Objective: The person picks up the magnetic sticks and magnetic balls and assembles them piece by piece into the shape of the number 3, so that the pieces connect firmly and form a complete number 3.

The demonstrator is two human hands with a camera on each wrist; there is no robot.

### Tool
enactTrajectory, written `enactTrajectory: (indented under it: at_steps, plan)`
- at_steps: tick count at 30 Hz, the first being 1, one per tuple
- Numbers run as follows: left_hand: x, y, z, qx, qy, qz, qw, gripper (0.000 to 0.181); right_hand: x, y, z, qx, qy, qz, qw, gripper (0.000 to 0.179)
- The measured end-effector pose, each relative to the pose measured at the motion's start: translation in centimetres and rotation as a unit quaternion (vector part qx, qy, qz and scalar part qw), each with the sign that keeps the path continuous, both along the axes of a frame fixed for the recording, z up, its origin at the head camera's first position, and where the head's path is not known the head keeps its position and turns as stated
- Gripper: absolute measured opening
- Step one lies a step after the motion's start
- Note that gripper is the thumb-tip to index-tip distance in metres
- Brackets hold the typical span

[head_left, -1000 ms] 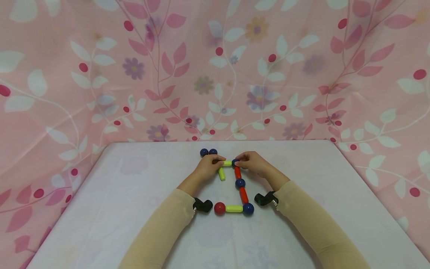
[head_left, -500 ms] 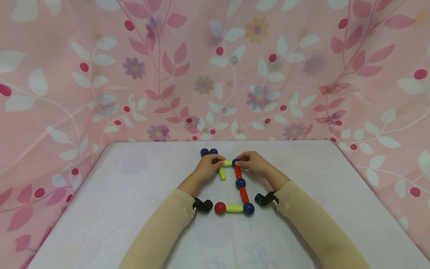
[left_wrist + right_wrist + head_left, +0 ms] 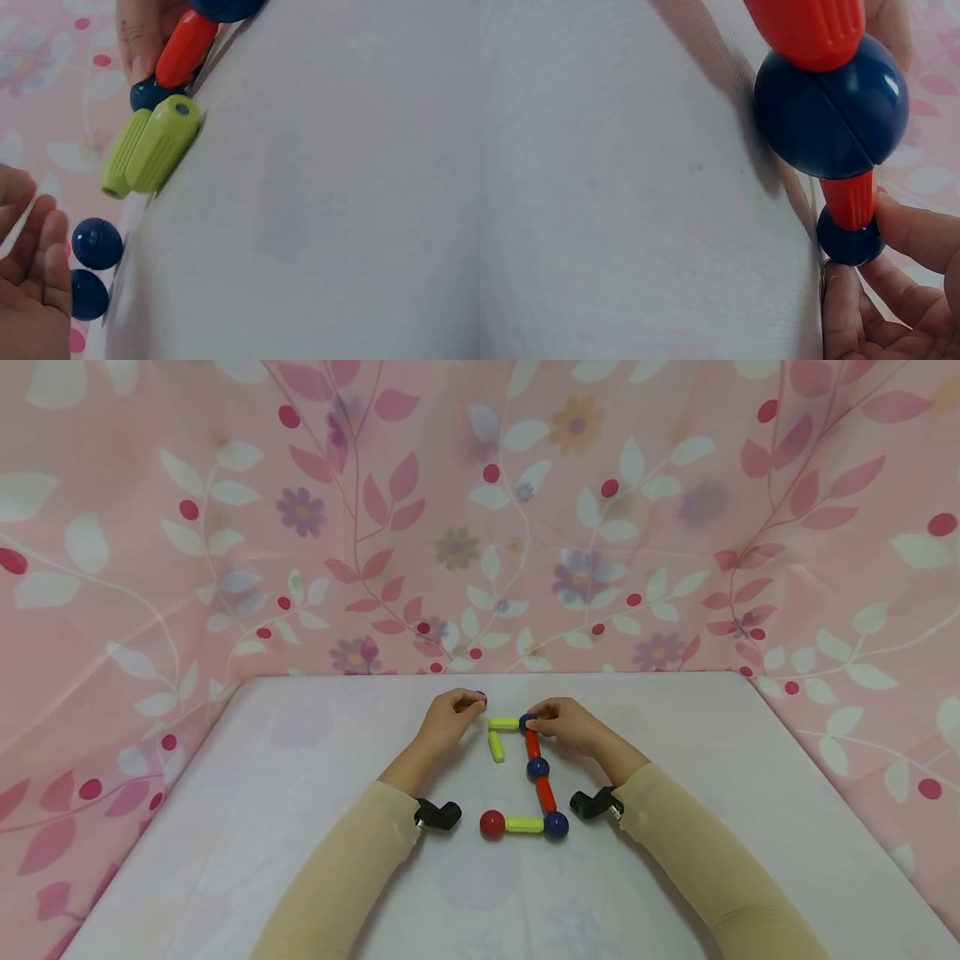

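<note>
My right hand [image 3: 567,724] pinches a blue ball [image 3: 846,244] at the far corner of a chain of rods and balls. From that ball a red rod [image 3: 532,745] leads to a middle blue ball [image 3: 537,768]. A yellow-green rod [image 3: 504,724] extends left from the held ball, and a second yellow-green rod [image 3: 497,747] lies beside its left end. My left hand [image 3: 446,718] is over two loose blue balls at the back, its fingers apart in the left wrist view. There, one loose ball [image 3: 97,244] shows whole and the other loose ball [image 3: 90,295] is partly hidden.
Nearer me, another red rod [image 3: 545,794] joins a blue corner ball [image 3: 556,825], a yellow-green rod [image 3: 523,825] and a red ball [image 3: 492,824]. A white-covered table [image 3: 300,843] bears everything. Behind its far edge hangs a pink floral curtain [image 3: 420,527].
My left hand has left the yellow-green rods and moved left and back to the loose blue balls, now mostly covering them in the head view. My right hand stays at its ball.
</note>
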State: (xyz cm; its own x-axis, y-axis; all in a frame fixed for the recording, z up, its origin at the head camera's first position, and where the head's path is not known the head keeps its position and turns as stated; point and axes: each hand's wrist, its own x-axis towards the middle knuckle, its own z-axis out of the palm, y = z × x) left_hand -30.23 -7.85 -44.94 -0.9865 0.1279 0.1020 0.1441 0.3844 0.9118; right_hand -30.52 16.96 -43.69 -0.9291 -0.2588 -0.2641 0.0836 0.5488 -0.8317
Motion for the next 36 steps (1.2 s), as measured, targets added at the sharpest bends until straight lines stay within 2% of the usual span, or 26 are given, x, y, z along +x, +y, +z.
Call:
enactTrajectory:
  at_steps: [7, 11, 16, 21, 26, 31, 36]
  plan:
    - [-0.4, -1.4, 0.2, 0.05, 0.063, 0.072, 0.9942, 0.022, 0.1, 0.0, -0.1, 0.004, -0.003, -0.004, 1.0, 0.035]
    - [-0.8, -2.0, -0.1, 0.052, 0.053, 0.093, 0.9928, 0.028, 0.2, 0.0, -0.1, 0.001, -0.004, -0.007, 1.0, 0.035]
    - [-1.2, -2.4, -0.6, 0.014, 0.021, 0.083, 0.9962, 0.042, 0.2, -0.1, -0.2, -0.009, -0.005, -0.01, 0.9999, 0.035]
    - [-1.6, -2.8, -1.1, -0.031, 0.016, 0.059, 0.9976, 0.053, 0.1, -0.1, -0.3, -0.008, 0.0, -0.007, 0.9999, 0.034]
    - [-1.9, -2.7, -1.4, -0.06, 0.007, 0.045, 0.9972, 0.053, -0.1, -0.1, -0.4, -0.007, 0.003, -0.005, 1.0, 0.033]
    - [-1.9, -2.4, -1.6, -0.077, 0.009, 0.049, 0.9958, 0.049, 0.0, 0.0, -0.3, -0.005, -0.001, -0.009, 0.9999, 0.033]
    - [-1.7, -2.2, -1.6, -0.075, 0.013, 0.064, 0.9951, 0.045, 0.2, -0.1, -0.1, -0.005, 0.003, -0.005, 1.0, 0.034]
